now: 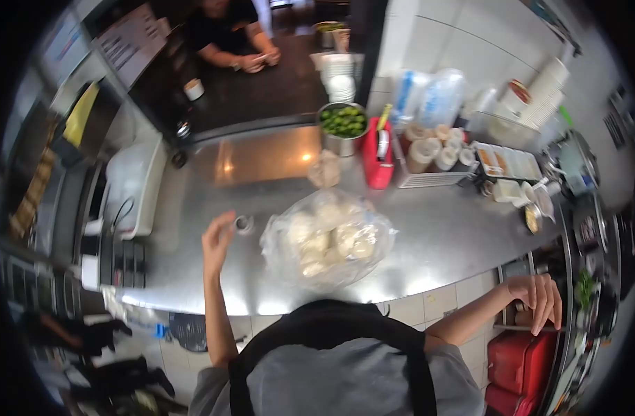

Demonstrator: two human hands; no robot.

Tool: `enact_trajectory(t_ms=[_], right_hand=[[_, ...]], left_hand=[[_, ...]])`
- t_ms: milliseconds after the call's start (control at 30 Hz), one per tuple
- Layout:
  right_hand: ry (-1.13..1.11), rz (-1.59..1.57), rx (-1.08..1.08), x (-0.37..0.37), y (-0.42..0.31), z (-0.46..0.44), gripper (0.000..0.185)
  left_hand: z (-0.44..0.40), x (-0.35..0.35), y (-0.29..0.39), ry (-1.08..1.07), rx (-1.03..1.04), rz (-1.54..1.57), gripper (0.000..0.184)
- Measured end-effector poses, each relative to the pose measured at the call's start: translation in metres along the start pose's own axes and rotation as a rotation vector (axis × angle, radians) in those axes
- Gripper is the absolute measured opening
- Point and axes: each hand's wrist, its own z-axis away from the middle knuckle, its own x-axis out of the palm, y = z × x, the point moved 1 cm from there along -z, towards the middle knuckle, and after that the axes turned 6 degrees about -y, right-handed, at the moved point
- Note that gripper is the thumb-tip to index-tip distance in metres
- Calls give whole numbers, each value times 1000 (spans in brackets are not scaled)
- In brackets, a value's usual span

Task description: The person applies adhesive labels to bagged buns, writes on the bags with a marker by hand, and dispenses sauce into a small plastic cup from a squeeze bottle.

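Observation:
Beside a small round container with a dark centre (243,224), my left hand (218,239) is raised over the steel counter (172,256), its fingers apart and holding nothing. A clear plastic bag (279,239) holding several pale round dough-like pieces (328,243) lies on the counter in front of my body. My right hand (536,299) is out to the right, past the counter's front edge, with its fingers spread downward and nothing seen in them. Neither hand touches the bag.
Behind the bag stand a pot of green pieces (343,123), a red holder (378,163) and a basket of bottles (435,179). A white tub (140,187) is at the left. Another person's hands (260,61) rest on the far dark counter.

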Motion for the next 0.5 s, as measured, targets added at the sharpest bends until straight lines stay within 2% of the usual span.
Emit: enact_trajectory(t_ms=[67,133,167,200,233,267,300,367,433,467,500], right_hand=[[73,-63,136,-29,44,-8,16],[688,354,558,-101,88,54,33],[421,626,901,-127,157,15,37],[503,753,1217,-148,209,13,34],[210,833,1251,-185,246,43,33],[157,898,1457,-223,278,87,30],[-60,910,1497,-273,313,145,26],[-676,1434,1361,-283,341,180,22],[-988,1778,1698,-292,367,208,21],[-878,1816,1675,-284,369,207,21],[-767,1848,1645,-277,371,208,22]], left_hand=[[-23,-22,-20,-34,117,-552,30],[-41,-27,-59,-159,135,-851,33],[-41,-19,-54,-173,64,-966,32],[-41,-4,-47,-188,-8,-1078,32],[-39,3,-42,-208,-82,-1188,32],[-38,3,-43,-196,-83,-1155,31],[-38,5,-49,-189,-82,-1120,30],[-48,13,-69,-205,-38,-1004,26],[-59,4,-115,-231,81,-931,18],[-56,6,-116,-179,143,-862,18],[-56,6,-116,-188,87,-851,22]])
